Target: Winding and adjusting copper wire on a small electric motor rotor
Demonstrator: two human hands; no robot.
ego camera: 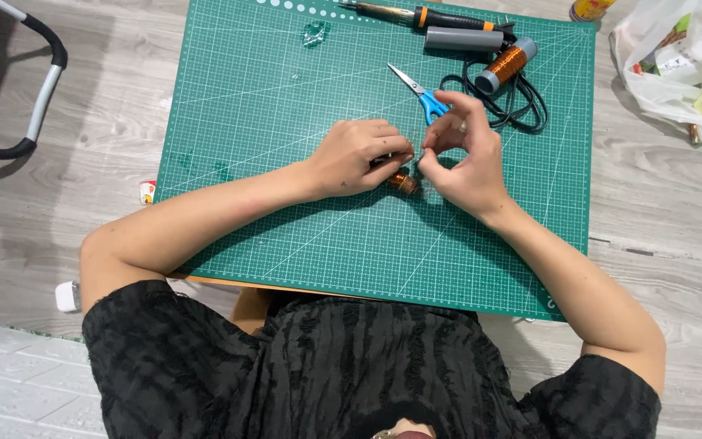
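Observation:
My left hand point(357, 156) is closed over a small coil of copper wire point(404, 183) that rests on the green cutting mat point(286, 122). Only the coil's lower end shows below my fingers. My right hand point(465, 154) sits just to the right of it, thumb and forefinger pinched together near the coil, other fingers raised. Whether a thin wire runs between the pinched fingers is too fine to tell.
Blue-handled scissors point(424, 96) lie just beyond my hands. Farther back are a copper wire spool point(505, 65), a black cable point(526, 102), a grey cylinder point(465, 38) and a soldering iron point(416, 16). A plastic bag point(684, 57) lies at the right, a chair frame point(38, 89) at the left.

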